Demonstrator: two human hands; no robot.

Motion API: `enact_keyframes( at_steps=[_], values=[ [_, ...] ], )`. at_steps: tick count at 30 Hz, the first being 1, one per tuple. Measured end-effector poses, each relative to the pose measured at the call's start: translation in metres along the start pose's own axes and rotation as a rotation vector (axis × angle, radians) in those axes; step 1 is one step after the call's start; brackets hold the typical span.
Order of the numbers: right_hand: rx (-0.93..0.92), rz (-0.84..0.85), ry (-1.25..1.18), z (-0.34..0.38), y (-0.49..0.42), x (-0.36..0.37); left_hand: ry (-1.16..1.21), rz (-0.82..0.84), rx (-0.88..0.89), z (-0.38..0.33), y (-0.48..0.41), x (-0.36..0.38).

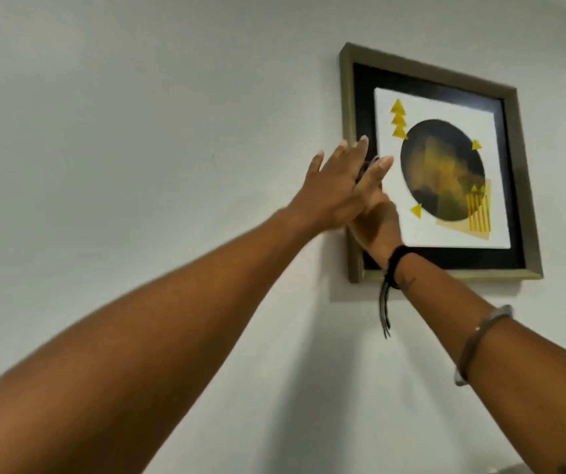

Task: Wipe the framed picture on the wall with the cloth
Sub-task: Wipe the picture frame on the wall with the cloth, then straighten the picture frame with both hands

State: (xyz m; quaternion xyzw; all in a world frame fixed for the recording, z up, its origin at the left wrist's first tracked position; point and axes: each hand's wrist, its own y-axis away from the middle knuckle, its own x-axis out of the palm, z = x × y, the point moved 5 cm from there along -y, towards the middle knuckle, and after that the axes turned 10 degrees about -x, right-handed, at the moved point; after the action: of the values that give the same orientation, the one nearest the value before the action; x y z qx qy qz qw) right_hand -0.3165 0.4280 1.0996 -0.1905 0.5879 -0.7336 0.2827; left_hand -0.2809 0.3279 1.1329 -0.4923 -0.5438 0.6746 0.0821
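Observation:
The framed picture (353, 97) hangs on the white wall at the upper right; it has a dull gold frame, a black mat and a print with a dark circle and yellow triangles. My left hand (332, 189) lies flat over the frame's left edge with its fingers apart. My right hand (379, 227) reaches up under it against the lower left of the glass, and its fingers are hidden by the left hand. A thin dark grey sliver, possibly the cloth (372, 162), shows between my left fingers. Which hand holds it is not visible.
The plain white wall (137, 114) surrounds the frame. A black thread band (394, 265) with hanging ends circles my right wrist, and a metal bangle (480, 336) sits lower on that forearm. The edge of a pale object (500, 468) shows at the bottom right.

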Motion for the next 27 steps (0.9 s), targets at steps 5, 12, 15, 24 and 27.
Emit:
enact_keyframes(
  at_steps=[5, 12, 15, 24, 27],
  values=[
    [0.225, 0.005, -0.405, 0.045, 0.096, -0.012, 0.606, -0.207, -0.293, 0.052, 0.163, 0.014],
    [0.927, 0.397, -0.989, 0.116, 0.364, 0.06, 1.179, 0.237, -1.095, 0.133, 0.434, 0.067],
    [1.276, 0.566, -0.944, 0.137, 0.513, 0.085, 1.181, 0.272, -1.388, 0.15, 0.574, 0.09],
    [1.842, 1.118, -0.424, 0.181, 0.899, 0.017, 0.961, 0.442, -2.168, 0.084, 0.953, 0.174],
    [1.858, 1.214, -0.231, 0.172, 0.982, -0.008, 0.896, 0.456, -2.238, 0.063, 1.027, 0.21]
  ],
)
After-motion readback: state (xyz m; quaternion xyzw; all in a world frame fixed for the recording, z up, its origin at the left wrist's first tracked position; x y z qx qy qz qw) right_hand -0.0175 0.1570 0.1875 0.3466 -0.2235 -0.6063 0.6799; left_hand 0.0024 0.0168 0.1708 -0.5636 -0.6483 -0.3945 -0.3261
